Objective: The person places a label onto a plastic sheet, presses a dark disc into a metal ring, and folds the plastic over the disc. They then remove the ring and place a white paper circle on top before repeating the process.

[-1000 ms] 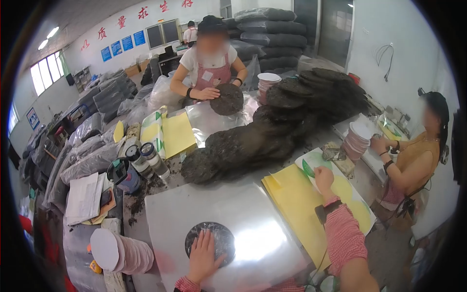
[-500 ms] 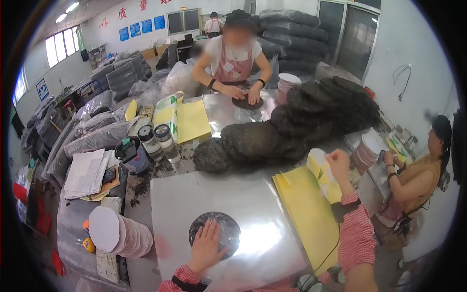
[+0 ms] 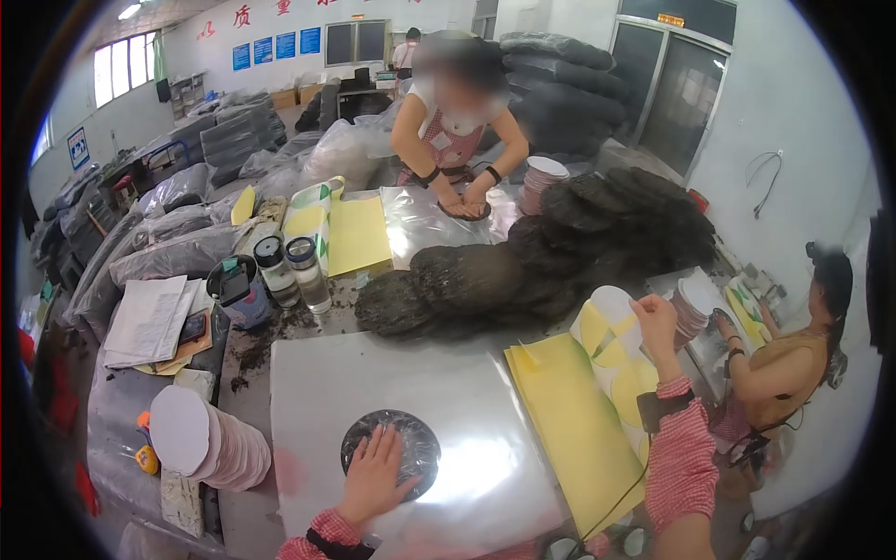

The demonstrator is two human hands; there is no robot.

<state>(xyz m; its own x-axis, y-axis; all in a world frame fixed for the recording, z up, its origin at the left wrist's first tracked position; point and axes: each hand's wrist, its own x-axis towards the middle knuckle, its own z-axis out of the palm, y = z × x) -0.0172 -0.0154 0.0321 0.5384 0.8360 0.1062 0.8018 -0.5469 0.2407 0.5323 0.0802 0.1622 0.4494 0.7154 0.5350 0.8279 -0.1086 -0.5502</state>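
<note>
My left hand lies flat with its fingers stretched out on a round black disc. The disc has shiny clear film over it and rests on a smooth metallic sheet. Over on the right, my right hand is closed in a pinch at the upper edge of a sheet with yellow, white and green round shapes. What exactly sits between the fingertips is partly hidden. Beneath that patterned sheet is a large plain yellow sheet.
Rough black round pads are heaped across the table. A stack of white discs stands at left, near two clear jars, a bucket and papers. One co-worker is opposite, another at right.
The patterned sheet, curled up toward my right hand before, now lies flatter with more round shapes showing. My left hand stays on the disc. The person opposite has bent lower over the table.
</note>
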